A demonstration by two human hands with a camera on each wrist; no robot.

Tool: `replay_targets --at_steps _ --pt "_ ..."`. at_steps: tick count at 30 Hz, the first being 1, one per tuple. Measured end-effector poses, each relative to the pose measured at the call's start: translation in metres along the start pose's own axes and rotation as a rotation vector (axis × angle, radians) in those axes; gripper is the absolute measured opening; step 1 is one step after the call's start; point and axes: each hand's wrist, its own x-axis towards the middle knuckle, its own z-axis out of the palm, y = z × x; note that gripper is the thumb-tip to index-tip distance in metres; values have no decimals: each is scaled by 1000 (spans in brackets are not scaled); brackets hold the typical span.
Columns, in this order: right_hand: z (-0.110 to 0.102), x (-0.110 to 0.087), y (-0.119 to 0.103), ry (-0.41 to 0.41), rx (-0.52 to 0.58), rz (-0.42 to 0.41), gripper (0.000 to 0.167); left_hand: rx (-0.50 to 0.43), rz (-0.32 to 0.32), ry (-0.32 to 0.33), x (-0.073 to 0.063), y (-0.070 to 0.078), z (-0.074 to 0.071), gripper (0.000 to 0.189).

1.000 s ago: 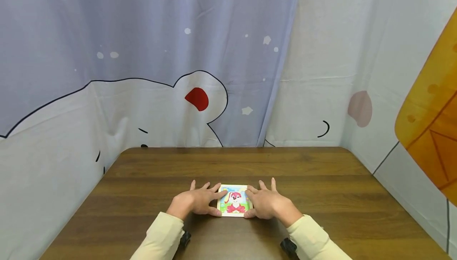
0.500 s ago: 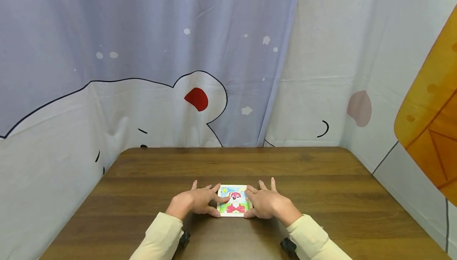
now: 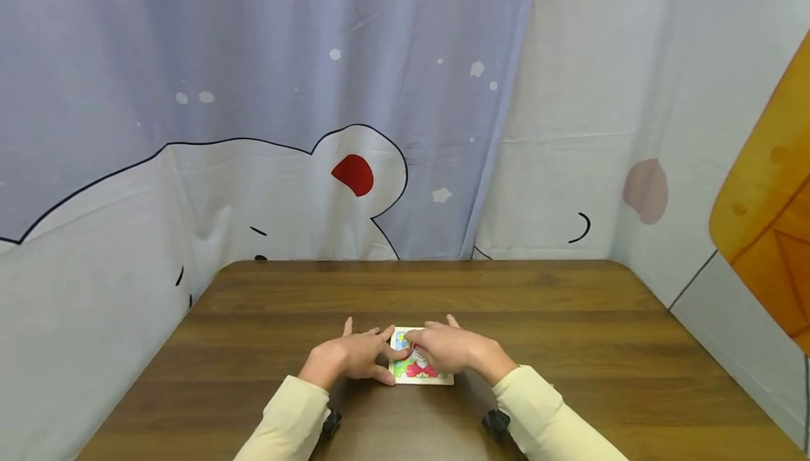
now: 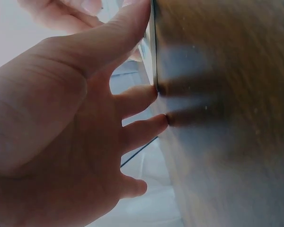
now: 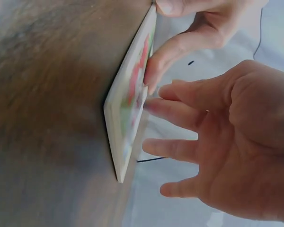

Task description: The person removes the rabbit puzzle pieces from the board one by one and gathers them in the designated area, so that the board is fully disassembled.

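Note:
A small square picture puzzle board (image 3: 420, 372), with a pink animal on a green and blue ground and a pale rim, lies at the middle of the table. My left hand (image 3: 356, 358) holds its left side, thumb at the near corner and middle finger at the far one, while the bent index finger presses on the picture. My right hand (image 3: 451, 350) reaches over the board's upper right part, covering it. In the right wrist view its fingers (image 5: 173, 150) are spread and fairly straight, with thumb and index fingertip close together by a thin raised edge at the picture's middle.
The brown wooden table (image 3: 544, 306) extends around the board on every side. Behind it hangs a printed curtain (image 3: 285, 194), and a white curtain with an orange figure (image 3: 772, 236) runs along the right. Black straps (image 3: 496, 422) sit at both wrists.
My right hand has moved left from the board's right edge to over the picture. The left hand stays at the left side, its index finger bent further in. The board stays flat in place.

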Motion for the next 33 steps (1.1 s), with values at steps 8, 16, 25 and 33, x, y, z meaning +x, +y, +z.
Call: replay_targets --at_steps 8,16,25,33 --pt "0 14 7 -17 51 -57 39 -12 0 -2 0 4 -1 59" --pt "-3 33 15 33 223 -34 32 -15 -24 -10 0 4 -2 58" --pt "2 52 25 1 317 6 36 -29 -21 -10 3 3 0 60" --pt "5 55 23 34 324 23 27 -20 -36 -28 3 2 0 64"
